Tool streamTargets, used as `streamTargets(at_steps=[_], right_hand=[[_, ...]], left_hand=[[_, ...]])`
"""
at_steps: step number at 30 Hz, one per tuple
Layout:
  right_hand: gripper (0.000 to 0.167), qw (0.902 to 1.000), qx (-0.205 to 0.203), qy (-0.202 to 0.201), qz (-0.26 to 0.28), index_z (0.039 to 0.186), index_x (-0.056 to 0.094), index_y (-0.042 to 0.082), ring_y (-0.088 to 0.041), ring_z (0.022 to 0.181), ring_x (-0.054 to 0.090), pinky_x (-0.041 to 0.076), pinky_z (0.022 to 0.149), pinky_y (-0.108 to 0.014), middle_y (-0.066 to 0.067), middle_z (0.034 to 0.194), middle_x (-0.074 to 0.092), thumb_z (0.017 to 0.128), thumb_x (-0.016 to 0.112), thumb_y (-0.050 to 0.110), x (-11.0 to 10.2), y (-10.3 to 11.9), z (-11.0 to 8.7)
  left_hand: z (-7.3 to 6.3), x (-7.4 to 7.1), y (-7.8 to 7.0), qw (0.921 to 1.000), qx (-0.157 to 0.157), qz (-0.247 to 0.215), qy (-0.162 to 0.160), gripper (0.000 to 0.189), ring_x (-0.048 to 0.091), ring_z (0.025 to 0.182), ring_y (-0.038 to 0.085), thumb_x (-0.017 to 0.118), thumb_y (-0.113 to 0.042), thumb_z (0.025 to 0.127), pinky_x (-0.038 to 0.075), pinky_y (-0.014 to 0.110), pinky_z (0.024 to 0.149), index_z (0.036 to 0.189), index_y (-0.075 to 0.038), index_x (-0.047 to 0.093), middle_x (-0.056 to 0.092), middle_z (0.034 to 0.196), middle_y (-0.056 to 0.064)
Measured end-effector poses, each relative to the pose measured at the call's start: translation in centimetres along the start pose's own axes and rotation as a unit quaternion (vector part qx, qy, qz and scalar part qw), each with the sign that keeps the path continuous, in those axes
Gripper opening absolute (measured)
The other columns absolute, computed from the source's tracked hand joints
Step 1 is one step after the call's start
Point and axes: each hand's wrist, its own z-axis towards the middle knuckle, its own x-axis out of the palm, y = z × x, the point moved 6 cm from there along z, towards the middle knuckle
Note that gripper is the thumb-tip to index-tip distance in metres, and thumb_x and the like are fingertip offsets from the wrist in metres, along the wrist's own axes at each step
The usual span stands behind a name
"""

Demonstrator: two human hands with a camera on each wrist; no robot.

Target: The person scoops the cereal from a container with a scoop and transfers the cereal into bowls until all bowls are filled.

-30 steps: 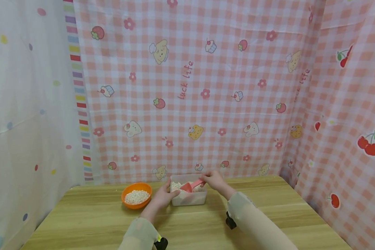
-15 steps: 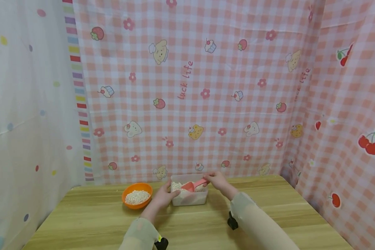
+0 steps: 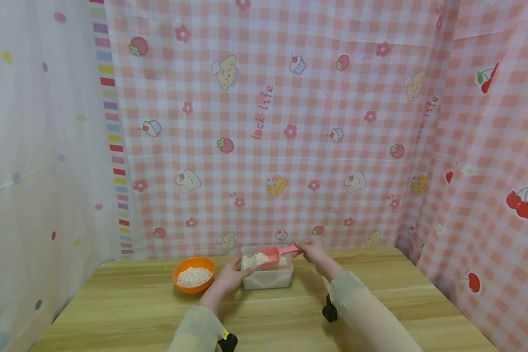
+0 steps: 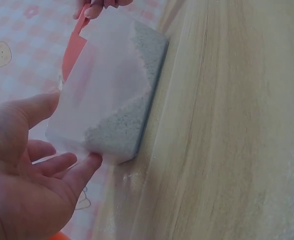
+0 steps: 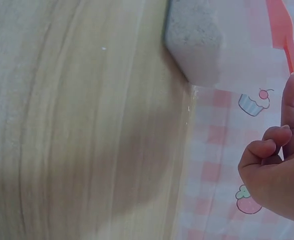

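A clear plastic box (image 3: 268, 279) holding pale, oat-like flakes stands at the back middle of the table. My left hand (image 3: 230, 275) grips its left end, thumb at the front rim; in the left wrist view the fingers (image 4: 89, 170) lie against its end wall. My right hand (image 3: 314, 256) holds a pink scoop (image 3: 270, 254) by its handle. The scoop's bowl is over the box, with pale flakes at its left lip. In the right wrist view the forefinger lies along the scoop handle (image 5: 292, 57). Left of the box, an orange bowl (image 3: 176, 282) contains similar flakes.
The wooden table (image 3: 268, 322) reaches back to a pink checked curtain (image 3: 312, 210). A pale dotted curtain (image 3: 61, 186) hangs at the left, and more checked cloth (image 3: 475, 234) at the right. The orange bowl stands close to the left forearm.
My right hand has moved right and drawn the scoop up and out of the flakes to near the box's rim. My left hand and the orange bowl have stayed in place.
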Motion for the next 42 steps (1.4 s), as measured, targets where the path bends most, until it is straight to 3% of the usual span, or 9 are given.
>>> streamTargets(at_steps=[5,14,20,27,36,39,42], right_hand=[[0.029,1.0000,-0.004,-0.001,0.001,0.091,0.071,-0.006,-0.005,0.046,0.032,0.026,0.046,-0.017,0.000,0.065,0.066,0.100,0.051,0.013,-0.6,0.4,0.1],[0.032,0.9999,0.012,-0.004,0.011,0.088,0.073,-0.002,-0.008,0.048,0.033,0.028,0.048,-0.020,0.001,0.061,0.061,0.100,0.053,0.019,-1.2,1.1,0.1],[0.031,0.9999,0.010,0.005,0.013,0.091,0.072,-0.004,-0.007,0.048,0.032,0.027,0.046,-0.020,-0.001,0.065,0.063,0.100,0.052,0.018,-1.1,1.7,0.0],[0.030,0.9998,0.010,0.005,0.014,0.094,0.071,-0.005,-0.007,0.049,0.034,0.028,0.047,-0.019,-0.002,0.068,0.067,0.100,0.053,0.018,-1.0,1.8,-0.1],[0.030,0.9996,0.009,0.010,0.024,0.096,0.070,-0.006,-0.009,0.049,0.033,0.027,0.047,-0.020,-0.001,0.067,0.066,0.101,0.052,0.017,-0.9,2.0,0.0],[0.030,0.9995,0.012,0.011,0.026,0.095,0.070,-0.005,-0.010,0.049,0.033,0.027,0.048,-0.021,-0.002,0.068,0.065,0.101,0.051,0.018,-0.9,1.9,0.0],[0.031,0.9994,0.011,0.015,0.028,0.103,0.068,-0.007,-0.010,0.050,0.033,0.027,0.049,-0.022,-0.002,0.068,0.066,0.102,0.050,0.017,-0.8,2.0,0.1]], left_hand=[[0.0,-0.1,0.1,0.9999,-0.011,-0.007,0.006,0.076,0.026,0.139,0.044,0.065,-0.029,0.094,0.024,0.058,0.110,0.150,0.004,0.025,0.027,0.152,0.027],[0.1,-0.5,0.0,0.9999,-0.016,0.002,0.002,0.079,0.031,0.135,0.047,0.069,-0.029,0.091,0.028,0.059,0.108,0.151,0.001,0.028,0.033,0.150,0.027],[0.1,-0.7,0.0,0.9999,-0.011,-0.005,0.005,0.080,0.033,0.134,0.047,0.071,-0.028,0.090,0.030,0.059,0.107,0.150,0.002,0.028,0.035,0.148,0.029],[-0.1,-0.8,-0.1,0.9993,-0.005,-0.037,0.009,0.077,0.046,0.126,0.044,0.070,-0.022,0.090,0.042,0.053,0.100,0.148,0.007,0.029,0.034,0.147,0.030],[-0.2,-1.2,-0.5,0.9996,-0.011,-0.026,0.003,0.078,0.034,0.133,0.048,0.070,-0.025,0.090,0.032,0.059,0.106,0.149,0.005,0.029,0.033,0.149,0.029],[-0.3,-1.4,-0.5,0.9993,-0.008,-0.037,-0.001,0.077,0.035,0.132,0.048,0.070,-0.022,0.090,0.033,0.058,0.106,0.150,0.002,0.028,0.032,0.149,0.029],[-0.4,-1.5,-0.7,0.9990,-0.002,-0.045,-0.002,0.078,0.041,0.128,0.047,0.071,-0.020,0.090,0.036,0.057,0.103,0.151,0.000,0.028,0.030,0.149,0.031]])
